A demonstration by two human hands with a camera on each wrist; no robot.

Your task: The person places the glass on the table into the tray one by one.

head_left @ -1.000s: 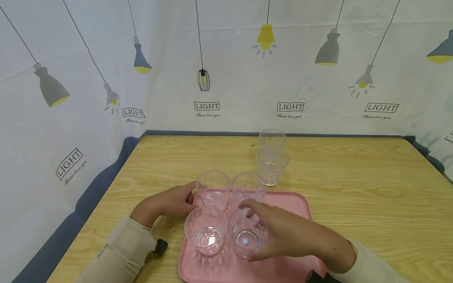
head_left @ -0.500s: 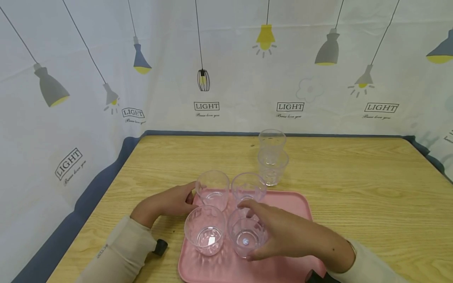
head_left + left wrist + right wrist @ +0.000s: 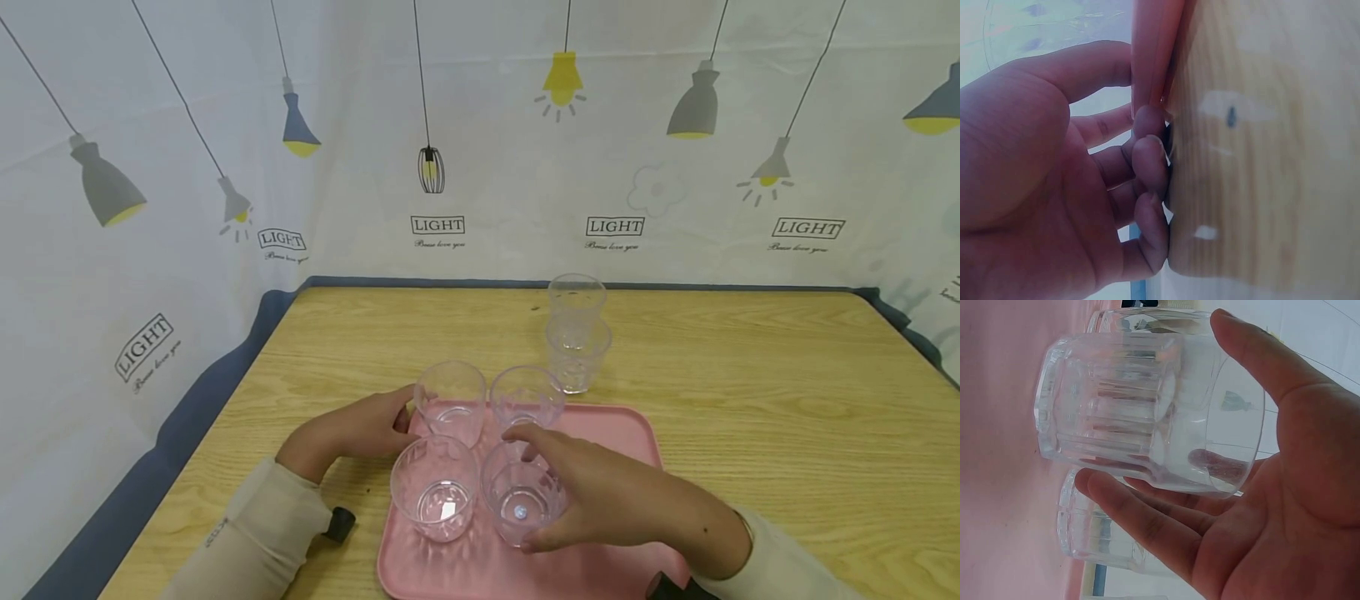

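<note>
A clear plastic tumbler (image 3: 519, 508) stands at the front of the pink tray (image 3: 465, 571). My right hand (image 3: 600, 487) grips it from the right, thumb on one side and fingers on the other; the right wrist view shows its ribbed lower half. To its left is a second tumbler (image 3: 433, 492). Behind are two more, a back-left tumbler (image 3: 450, 404) and a back-right tumbler (image 3: 527, 396). My left hand (image 3: 360, 427) holds the tray's left edge. In the left wrist view its thumb reaches the tray rim (image 3: 1155, 56), the thumb tip hidden, with other fingers curled low by the table.
Beyond the tray, two more clear tumblers (image 3: 576, 354) stand close together, overlapping in view. The wooden table (image 3: 787, 400) extends right and left of the tray. A white cloth (image 3: 510, 167) printed with lamps hangs behind the table.
</note>
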